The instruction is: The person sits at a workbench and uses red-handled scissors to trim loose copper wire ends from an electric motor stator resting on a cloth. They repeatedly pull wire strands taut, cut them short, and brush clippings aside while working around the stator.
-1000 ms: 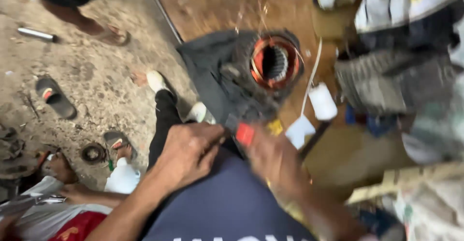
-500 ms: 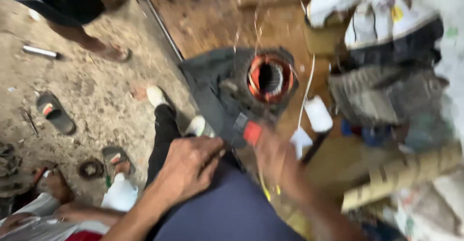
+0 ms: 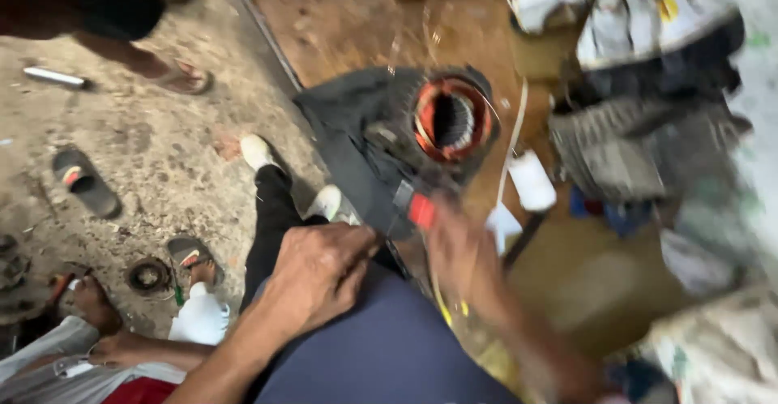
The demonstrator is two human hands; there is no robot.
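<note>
Blurrily, right hand (image 3: 462, 250) grip closed around red-handled tool (image 3: 420, 209); left hand (image 3: 320, 278) loosely curled, empty.

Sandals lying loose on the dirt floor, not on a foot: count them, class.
1. A dark sandal with a red patch lies at left. Others in view are on feet; more may be out of frame.

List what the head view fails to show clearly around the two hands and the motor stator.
- Right hand: motion blur hides its fingers and grip.
- Red-tipped tool: blurred, its kind unclear; the hand covers its lower end.
- Left hand: its fingertips curl under, so what they touch is hidden.
- Motor stator: windings too smeared for detail.
- Sacks on the right: blurred and cut by the edge.
</note>
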